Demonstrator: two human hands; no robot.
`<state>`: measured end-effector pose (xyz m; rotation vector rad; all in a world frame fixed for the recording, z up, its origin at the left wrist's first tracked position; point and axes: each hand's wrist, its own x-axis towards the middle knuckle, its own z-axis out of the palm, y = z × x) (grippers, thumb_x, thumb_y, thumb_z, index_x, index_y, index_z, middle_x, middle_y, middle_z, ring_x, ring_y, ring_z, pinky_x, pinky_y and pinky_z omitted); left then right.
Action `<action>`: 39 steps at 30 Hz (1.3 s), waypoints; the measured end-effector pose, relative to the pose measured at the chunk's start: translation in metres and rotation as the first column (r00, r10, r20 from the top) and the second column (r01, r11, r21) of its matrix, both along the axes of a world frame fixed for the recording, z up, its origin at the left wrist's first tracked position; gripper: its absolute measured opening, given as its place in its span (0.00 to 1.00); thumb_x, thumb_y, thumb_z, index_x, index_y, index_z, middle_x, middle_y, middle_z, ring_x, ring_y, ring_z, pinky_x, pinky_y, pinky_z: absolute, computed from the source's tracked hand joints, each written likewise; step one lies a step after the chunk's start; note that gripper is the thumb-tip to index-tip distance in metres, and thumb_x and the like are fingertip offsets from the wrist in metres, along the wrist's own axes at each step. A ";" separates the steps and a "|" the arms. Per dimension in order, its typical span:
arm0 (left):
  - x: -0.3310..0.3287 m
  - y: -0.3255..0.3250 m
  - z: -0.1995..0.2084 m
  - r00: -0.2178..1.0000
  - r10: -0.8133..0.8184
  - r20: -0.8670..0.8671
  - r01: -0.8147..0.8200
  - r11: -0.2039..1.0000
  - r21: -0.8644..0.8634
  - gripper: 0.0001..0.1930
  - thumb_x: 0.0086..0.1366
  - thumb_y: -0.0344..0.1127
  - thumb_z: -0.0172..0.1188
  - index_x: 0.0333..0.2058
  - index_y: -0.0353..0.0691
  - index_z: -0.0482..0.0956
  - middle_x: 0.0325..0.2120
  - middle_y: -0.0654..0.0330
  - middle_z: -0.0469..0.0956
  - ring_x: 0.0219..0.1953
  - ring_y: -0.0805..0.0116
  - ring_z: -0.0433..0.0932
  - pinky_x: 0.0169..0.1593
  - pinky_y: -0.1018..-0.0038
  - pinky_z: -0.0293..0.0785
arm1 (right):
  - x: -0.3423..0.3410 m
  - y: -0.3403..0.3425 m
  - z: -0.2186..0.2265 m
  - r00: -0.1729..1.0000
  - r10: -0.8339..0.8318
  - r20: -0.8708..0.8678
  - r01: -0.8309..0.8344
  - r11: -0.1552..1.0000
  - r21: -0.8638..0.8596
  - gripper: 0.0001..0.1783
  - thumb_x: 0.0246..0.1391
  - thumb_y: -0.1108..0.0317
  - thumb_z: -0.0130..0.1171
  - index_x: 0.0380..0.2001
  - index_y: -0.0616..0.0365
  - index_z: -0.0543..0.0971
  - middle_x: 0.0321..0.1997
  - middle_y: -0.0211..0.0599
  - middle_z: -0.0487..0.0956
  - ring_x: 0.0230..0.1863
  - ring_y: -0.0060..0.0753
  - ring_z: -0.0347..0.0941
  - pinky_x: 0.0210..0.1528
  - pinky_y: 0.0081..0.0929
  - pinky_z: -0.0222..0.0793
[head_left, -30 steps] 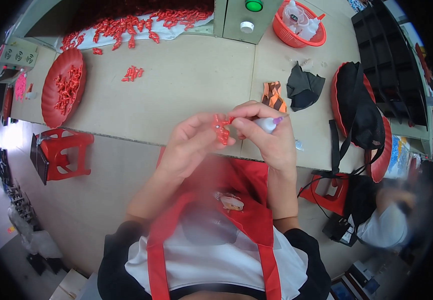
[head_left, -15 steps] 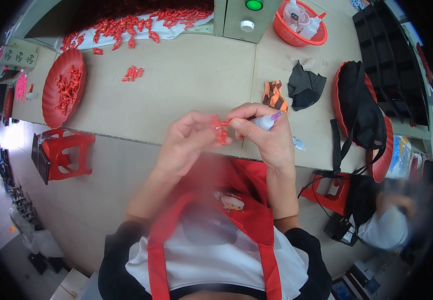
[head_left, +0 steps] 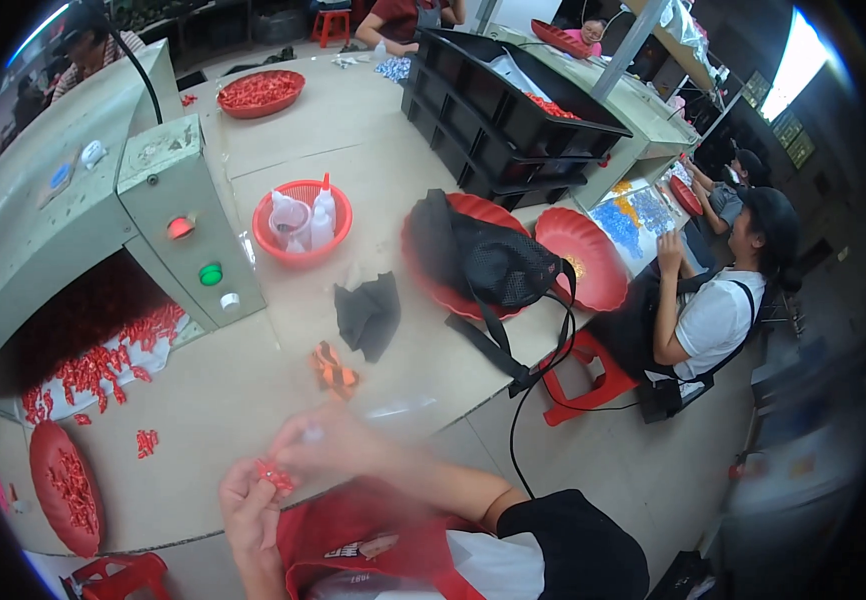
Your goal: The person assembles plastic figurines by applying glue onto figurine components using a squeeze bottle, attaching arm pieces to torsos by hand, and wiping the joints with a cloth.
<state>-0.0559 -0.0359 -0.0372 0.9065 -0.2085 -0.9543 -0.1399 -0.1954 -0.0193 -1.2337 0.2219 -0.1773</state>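
Observation:
My left hand (head_left: 248, 505) is closed, its fingertips pinching a small red plastic figure (head_left: 275, 474) near the table's front edge. Just right of the figure is my right hand (head_left: 333, 440), smeared by motion, with its fingers bent. A small whitish squeeze bottle (head_left: 311, 433) shows blurred in that hand's grip. Whether the right fingers touch the figure cannot be made out. Beyond my hands lie an orange and brown cloth scrap (head_left: 333, 370) and a black cloth (head_left: 368, 315). Several loose red pieces (head_left: 147, 443) form a small group to the left.
A grey-green machine (head_left: 158, 160) has red pieces in its opening. Left stands a red tray (head_left: 48, 440) of pieces; a red basket (head_left: 263, 235) holds bottles. Right are a black bag (head_left: 493, 260), a hanging cable (head_left: 515, 440), black crates (head_left: 513, 130) and a seated person (head_left: 723, 310).
The view has swung to the right, bringing crates and other people into sight. My left hand still pinches the red figure; the right hand has blurred with the bottle in it.

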 end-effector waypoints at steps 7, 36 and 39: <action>0.005 -0.001 0.005 1.000 -0.022 0.016 0.022 1.000 -0.018 0.16 0.52 0.28 0.61 0.39 0.30 0.70 0.28 0.53 0.75 0.27 0.64 0.79 0.34 0.77 0.78 | 0.004 -0.003 0.003 0.999 0.024 0.031 -0.025 0.999 0.041 0.05 0.48 0.73 0.56 0.29 0.64 0.77 0.20 0.27 0.73 0.22 0.15 0.66 0.25 0.14 0.64; 0.006 -0.010 -0.003 0.986 0.042 -0.162 -0.052 0.997 -0.058 0.17 0.56 0.30 0.57 0.44 0.31 0.67 0.33 0.55 0.73 0.35 0.65 0.75 0.39 0.74 0.73 | -0.001 -0.034 -0.005 0.957 -0.240 -0.160 0.214 0.963 -0.167 0.08 0.46 0.72 0.59 0.31 0.63 0.76 0.26 0.28 0.74 0.26 0.18 0.69 0.29 0.17 0.65; 0.007 -0.009 -0.012 0.975 0.017 -0.220 -0.046 0.990 -0.130 0.19 0.58 0.31 0.57 0.47 0.30 0.66 0.35 0.54 0.71 0.36 0.64 0.76 0.38 0.78 0.74 | 0.001 -0.045 -0.029 0.883 -0.470 -0.015 0.338 0.656 -0.675 0.09 0.45 0.70 0.59 0.31 0.61 0.77 0.25 0.30 0.75 0.24 0.24 0.70 0.29 0.21 0.66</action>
